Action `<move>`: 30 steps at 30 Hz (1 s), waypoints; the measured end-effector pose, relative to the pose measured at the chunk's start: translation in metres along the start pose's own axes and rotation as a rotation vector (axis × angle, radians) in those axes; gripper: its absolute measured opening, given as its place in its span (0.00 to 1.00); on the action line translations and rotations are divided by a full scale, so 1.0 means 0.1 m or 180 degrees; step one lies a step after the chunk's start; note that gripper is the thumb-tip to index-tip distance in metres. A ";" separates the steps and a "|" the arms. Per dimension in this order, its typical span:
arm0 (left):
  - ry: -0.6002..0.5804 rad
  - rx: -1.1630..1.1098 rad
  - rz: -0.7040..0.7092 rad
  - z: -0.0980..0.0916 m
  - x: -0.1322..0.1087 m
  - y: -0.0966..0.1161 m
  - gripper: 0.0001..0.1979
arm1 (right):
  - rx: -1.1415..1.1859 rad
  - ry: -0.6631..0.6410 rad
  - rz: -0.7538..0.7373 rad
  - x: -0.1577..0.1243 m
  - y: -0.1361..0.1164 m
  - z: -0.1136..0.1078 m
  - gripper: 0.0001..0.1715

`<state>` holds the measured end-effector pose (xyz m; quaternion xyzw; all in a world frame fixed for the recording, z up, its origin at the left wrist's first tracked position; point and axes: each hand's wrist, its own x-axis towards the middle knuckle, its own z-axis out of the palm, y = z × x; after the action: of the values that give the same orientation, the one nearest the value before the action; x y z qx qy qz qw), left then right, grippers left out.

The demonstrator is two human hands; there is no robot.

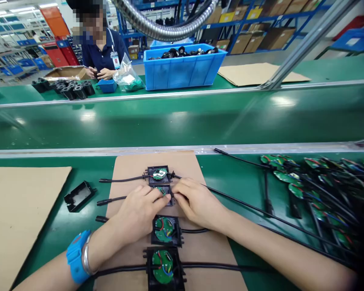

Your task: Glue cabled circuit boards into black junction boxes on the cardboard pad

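Though half-hidden (by fingers (153, 195)), black housing (168, 189).

Box (169, 202): black, shallow, open at the top; second-farthest of the four lined up before you.
Pose: flat on the cardboard (127, 166), open side up, partly covered where you touch it.
Board (161, 189): green, face up in the box; you see only its far part.
Cable (119, 198): thin, black, lying to your left; its stretch nearest the box is hidden.
Plug (103, 202): black, thicker, at the cable's left end, reaching past the cardboard's edge.
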<state>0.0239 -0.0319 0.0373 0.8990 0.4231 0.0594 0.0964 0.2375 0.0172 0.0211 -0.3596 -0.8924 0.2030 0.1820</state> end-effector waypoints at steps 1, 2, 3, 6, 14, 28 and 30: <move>-0.0053 0.0056 -0.0032 -0.02 0.01 0.02 0.27 | 0.0065 0.0031 -0.0137 0.00 0.03 0.02 0.11; -0.0111 0.0100 -0.0067 -0.03 0.03 0.03 0.26 | 0.0063 0.0072 -0.0277 0.00 0.05 0.04 0.11; -0.0157 0.0128 -0.0101 -0.04 0.05 0.04 0.25 | 0.0028 0.0115 -0.0416 0.00 0.08 0.06 0.11; -0.0178 0.0151 -0.0146 -0.05 0.09 0.07 0.24 | -0.0074 0.0219 -0.0684 -0.02 0.12 0.12 0.13; 0.0191 -0.0314 -0.0019 -0.12 0.00 0.00 0.24 | -0.0107 -0.0008 -0.0790 0.02 0.07 -0.10 0.14; 0.0442 -0.0715 -0.1279 -0.39 -0.01 -0.55 0.10 | -0.0258 0.0009 0.0114 0.22 -0.10 -0.49 0.14; 0.0355 -0.0485 -0.1256 -0.43 0.01 -0.50 0.12 | -0.0532 -0.0297 0.0128 0.30 -0.22 -0.60 0.15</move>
<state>-0.0215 0.0055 0.0683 0.7842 0.5899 0.1209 0.1502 0.2332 0.0385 0.0885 -0.3816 -0.9063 0.1479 0.1054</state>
